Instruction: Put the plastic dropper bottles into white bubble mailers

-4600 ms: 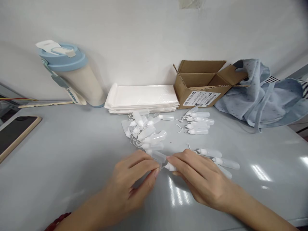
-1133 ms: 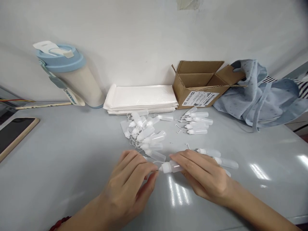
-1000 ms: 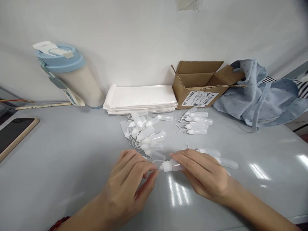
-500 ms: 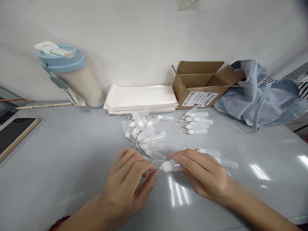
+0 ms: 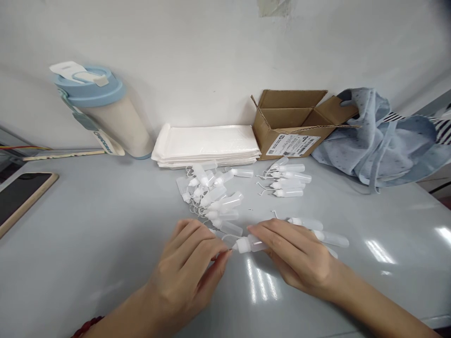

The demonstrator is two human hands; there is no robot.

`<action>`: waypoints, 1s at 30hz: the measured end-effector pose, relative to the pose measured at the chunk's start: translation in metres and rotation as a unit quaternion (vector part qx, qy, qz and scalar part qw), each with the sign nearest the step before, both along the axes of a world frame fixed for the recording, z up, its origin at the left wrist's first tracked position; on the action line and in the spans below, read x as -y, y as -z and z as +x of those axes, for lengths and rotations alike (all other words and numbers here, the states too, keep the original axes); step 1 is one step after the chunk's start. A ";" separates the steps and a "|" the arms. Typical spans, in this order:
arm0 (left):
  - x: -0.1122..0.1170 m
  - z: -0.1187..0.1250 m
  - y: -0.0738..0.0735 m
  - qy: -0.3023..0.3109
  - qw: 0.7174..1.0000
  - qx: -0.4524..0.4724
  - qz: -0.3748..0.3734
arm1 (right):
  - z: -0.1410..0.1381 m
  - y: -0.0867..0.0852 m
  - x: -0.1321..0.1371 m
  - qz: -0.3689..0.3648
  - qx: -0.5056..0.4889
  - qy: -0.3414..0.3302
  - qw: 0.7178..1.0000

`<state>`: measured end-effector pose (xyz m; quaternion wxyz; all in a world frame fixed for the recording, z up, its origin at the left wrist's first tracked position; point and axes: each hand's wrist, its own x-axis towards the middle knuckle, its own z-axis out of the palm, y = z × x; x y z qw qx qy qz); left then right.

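A small translucent squeeze bottle (image 5: pixel 243 244) with a white cap and pointed nozzle lies level between my hands, nozzle to the left. My right hand (image 5: pixel 299 256) is wrapped round its body from the right, hiding the base. At the nozzle tip, the thumb and index finger of my left hand (image 5: pixel 192 265) are pinched together. A thin white strap curves from the bottle's neck towards those fingertips; what they pinch is too small to make out. Just beyond my hands lies a loose pile of similar bottles (image 5: pixel 214 195).
More bottles lie in a neat group (image 5: pixel 289 180) and beside my right hand, one bottle (image 5: pixel 333 238) among them. Along the wall stand a tumbler (image 5: pixel 112 117), a stack of white packets (image 5: pixel 207 143), an open cardboard box (image 5: pixel 296 141) and blue cloth (image 5: pixel 369 141). A phone (image 5: pixel 23 197) lies left.
Hardly anything differs. The bottle's cap end has shifted slightly down and left, and both hands keep their grip in nearly the same place.
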<state>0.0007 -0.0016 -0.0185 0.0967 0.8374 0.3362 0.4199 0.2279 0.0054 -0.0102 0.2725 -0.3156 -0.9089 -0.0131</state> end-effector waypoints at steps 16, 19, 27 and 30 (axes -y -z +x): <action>-0.001 0.001 -0.001 -0.004 0.999 -0.024 0.023 | -0.004 0.006 0.000 -0.003 0.012 -0.012 1.000; -0.001 0.002 -0.002 -0.005 0.999 -0.024 0.023 | -0.004 0.005 0.000 -0.010 0.015 -0.014 1.000; -0.005 0.001 -0.002 0.011 0.999 -0.045 0.028 | -0.005 0.003 0.000 -0.013 0.022 -0.009 1.000; -0.005 -0.002 -0.003 -0.002 0.998 -0.047 0.028 | -0.005 0.003 0.000 0.014 0.005 0.010 1.000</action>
